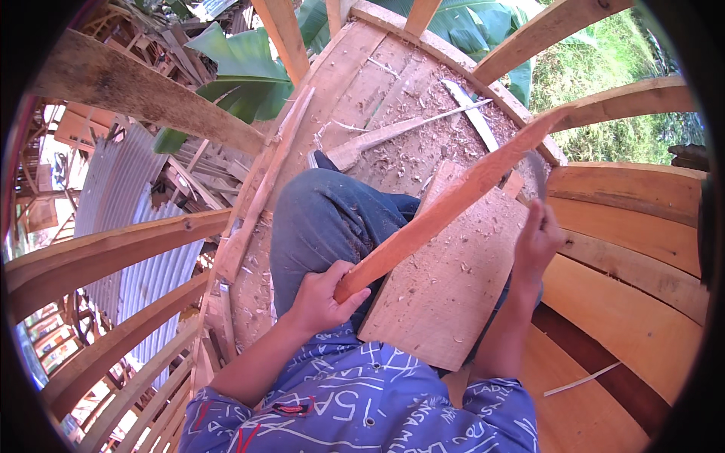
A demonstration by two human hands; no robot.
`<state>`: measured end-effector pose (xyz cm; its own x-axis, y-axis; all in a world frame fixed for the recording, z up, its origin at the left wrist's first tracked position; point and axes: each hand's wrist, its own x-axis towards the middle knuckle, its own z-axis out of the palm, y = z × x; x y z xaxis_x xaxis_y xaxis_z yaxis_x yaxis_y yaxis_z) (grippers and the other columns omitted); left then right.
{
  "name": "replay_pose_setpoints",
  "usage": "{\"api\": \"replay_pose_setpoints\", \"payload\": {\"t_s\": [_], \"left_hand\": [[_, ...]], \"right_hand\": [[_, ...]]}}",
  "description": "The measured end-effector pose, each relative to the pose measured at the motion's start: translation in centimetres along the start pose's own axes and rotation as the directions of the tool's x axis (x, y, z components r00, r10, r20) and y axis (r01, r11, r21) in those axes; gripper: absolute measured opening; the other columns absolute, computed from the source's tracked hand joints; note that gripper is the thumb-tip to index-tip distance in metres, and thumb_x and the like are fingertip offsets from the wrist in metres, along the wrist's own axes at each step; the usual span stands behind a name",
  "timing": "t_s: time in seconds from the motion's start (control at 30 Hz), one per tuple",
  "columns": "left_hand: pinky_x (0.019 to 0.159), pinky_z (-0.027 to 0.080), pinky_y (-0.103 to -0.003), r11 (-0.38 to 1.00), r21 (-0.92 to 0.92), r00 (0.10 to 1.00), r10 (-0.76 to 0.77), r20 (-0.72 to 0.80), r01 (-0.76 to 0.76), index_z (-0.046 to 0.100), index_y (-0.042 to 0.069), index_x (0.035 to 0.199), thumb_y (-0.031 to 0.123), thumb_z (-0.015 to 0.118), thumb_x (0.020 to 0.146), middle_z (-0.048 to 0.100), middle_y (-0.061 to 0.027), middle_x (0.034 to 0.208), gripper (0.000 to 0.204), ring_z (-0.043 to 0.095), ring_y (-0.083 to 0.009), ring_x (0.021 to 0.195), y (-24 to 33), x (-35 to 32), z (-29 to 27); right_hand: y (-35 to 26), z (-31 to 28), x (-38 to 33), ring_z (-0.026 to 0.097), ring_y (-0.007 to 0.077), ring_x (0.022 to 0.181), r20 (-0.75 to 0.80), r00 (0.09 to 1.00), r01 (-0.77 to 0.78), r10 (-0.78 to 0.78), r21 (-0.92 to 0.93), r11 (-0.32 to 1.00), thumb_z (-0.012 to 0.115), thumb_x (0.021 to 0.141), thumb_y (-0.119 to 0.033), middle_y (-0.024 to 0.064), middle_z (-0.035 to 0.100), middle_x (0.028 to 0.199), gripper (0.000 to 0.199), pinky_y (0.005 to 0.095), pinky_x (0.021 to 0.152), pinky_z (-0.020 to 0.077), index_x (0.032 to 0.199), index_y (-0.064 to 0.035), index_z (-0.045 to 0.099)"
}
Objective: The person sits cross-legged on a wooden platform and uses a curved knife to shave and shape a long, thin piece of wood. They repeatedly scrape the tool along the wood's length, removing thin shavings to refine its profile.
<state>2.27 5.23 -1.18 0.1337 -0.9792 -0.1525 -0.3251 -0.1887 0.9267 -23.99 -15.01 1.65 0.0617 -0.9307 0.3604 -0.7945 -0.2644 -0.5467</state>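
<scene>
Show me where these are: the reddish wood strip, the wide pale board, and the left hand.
Reddish wood strip (447, 205): head view, middle of its length.
Wide pale board (447, 291): head view, bare upper face.
Left hand (323, 300): head view, back of the hand.

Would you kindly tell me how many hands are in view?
2: the left hand grips the near end of a wooden piece; the right hand holds a blurred blade. No others show.
</scene>
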Motion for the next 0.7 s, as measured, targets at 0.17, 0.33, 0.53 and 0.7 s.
{"api": "replay_pose_setpoints", "payload": {"t_s": [0.17, 0.33, 0.53, 0.7], "left_hand": [[0.055, 0.046, -0.028, 0.995, -0.092, 0.999, -0.04, -0.012, 0.039, 0.055, 0.002, 0.098, 0.017, 0.072, 0.081, 0.06, -0.0126, 0.069, 0.029, 0.062, -0.0179, 0.058, 0.4, 0.7, 0.0], [0.056, 0.045, -0.028, 0.983, -0.148, 0.993, -0.103, 0.049, 0.109, 0.054, 0.001, 0.099, 0.017, 0.07, 0.082, 0.059, -0.0098, 0.069, 0.028, 0.058, -0.0125, 0.061, 1.1, 0.8, -0.6], [0.055, 0.045, -0.03, 0.995, -0.055, 0.996, -0.085, 0.036, 0.087, 0.052, 0.001, 0.103, 0.018, 0.068, 0.084, 0.057, -0.0125, 0.069, 0.03, 0.06, -0.0175, 0.06, 0.9, 1.1, -0.2], [0.055, 0.045, -0.032, 0.998, -0.012, 0.996, -0.066, 0.056, 0.066, 0.05, 0.001, 0.105, 0.02, 0.066, 0.085, 0.056, -0.0149, 0.068, 0.031, 0.06, -0.0236, 0.058, 1.2, 1.2, 0.1]], "right_hand": [[-0.1, -3.5, 1.3, 0.035, 0.0114, 0.046, 0.07, 0.998, 0.008, -0.008, -0.006, 1.0, 0.061, 0.092, -0.028, 0.0065, 0.037, 0.051, 0.04, 0.0307, 0.044, 0.0296, 0.066, 0.0002, 0.048], [-5.8, 0.1, -4.9, 0.055, 0.0263, 0.047, 0.47, 0.828, 0.314, -0.305, 0.062, 0.948, 0.071, 0.08, -0.04, 0.0089, 0.052, 0.055, 0.041, 0.0362, 0.046, 0.0417, 0.065, -0.0064, 0.053], [-5.0, 1.6, -4.7, 0.055, 0.0248, 0.048, 0.437, 0.838, 0.36, -0.327, 0.008, 0.933, 0.072, 0.073, -0.049, 0.0072, 0.05, 0.053, 0.048, 0.0353, 0.045, 0.0413, 0.061, -0.0079, 0.05], [-4.5, 0.8, -4.1, 0.053, 0.0243, 0.047, 0.387, 0.851, 0.407, -0.356, -0.055, 0.912, 0.072, 0.071, -0.052, 0.0065, 0.048, 0.052, 0.051, 0.0346, 0.044, 0.04, 0.059, -0.0085, 0.048]]}}
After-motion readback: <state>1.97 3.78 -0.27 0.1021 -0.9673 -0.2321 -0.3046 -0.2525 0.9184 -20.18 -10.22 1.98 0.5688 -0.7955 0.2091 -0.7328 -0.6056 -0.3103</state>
